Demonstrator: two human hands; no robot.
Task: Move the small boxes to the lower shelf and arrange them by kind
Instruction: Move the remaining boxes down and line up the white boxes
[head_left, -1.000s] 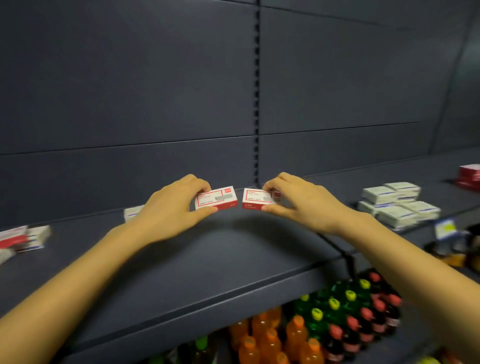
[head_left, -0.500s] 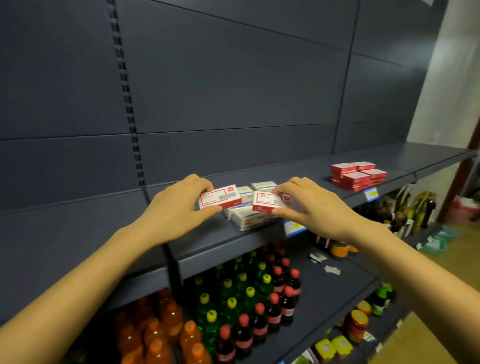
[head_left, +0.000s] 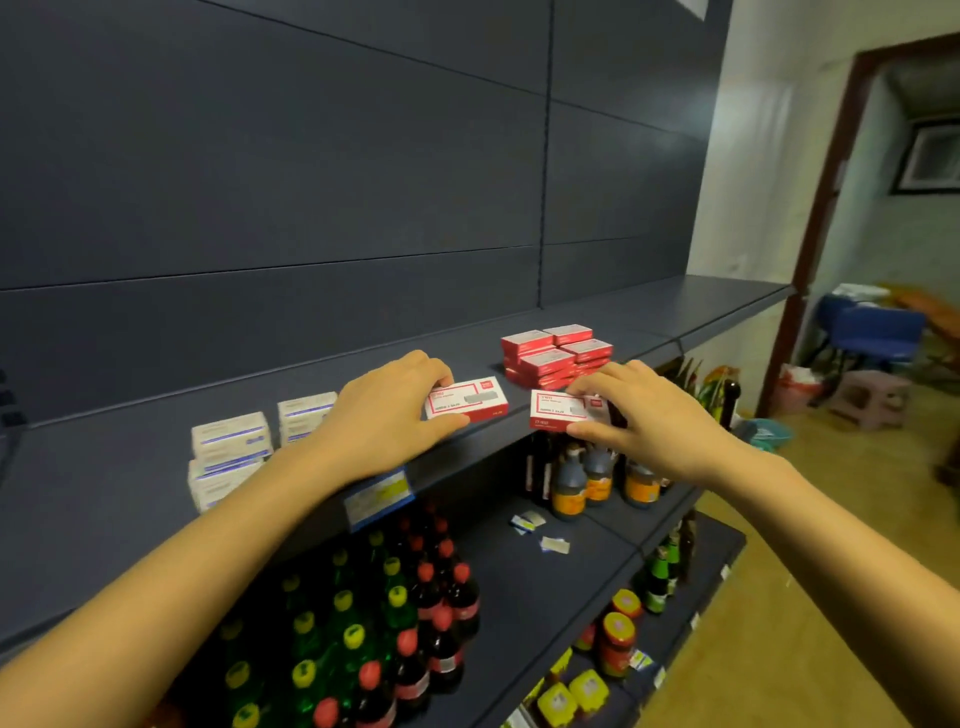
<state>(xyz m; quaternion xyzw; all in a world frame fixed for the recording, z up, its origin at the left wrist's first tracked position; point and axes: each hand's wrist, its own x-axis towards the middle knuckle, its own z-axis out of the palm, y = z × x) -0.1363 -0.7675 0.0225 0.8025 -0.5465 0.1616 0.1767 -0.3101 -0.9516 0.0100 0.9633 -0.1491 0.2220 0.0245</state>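
My left hand grips a small red-and-white box between thumb and fingers, just above the dark shelf. A second red-and-white box is in my right hand, held out past the shelf's front edge. Just behind and right of both hands, a stack of red boxes sits on the same shelf. A group of white boxes with blue print lies on the shelf to the left, partly hidden by my left forearm.
Below the shelf stand soda bottles with red, yellow and green caps, dark sauce bottles and jars. A price tag hangs on the shelf edge. To the right are a doorway, a blue chair and a stool.
Both hands have carried their boxes to the right along the shelf, past the white boxes, and are now beside the stack of red boxes. The view has swung right, showing the doorway.
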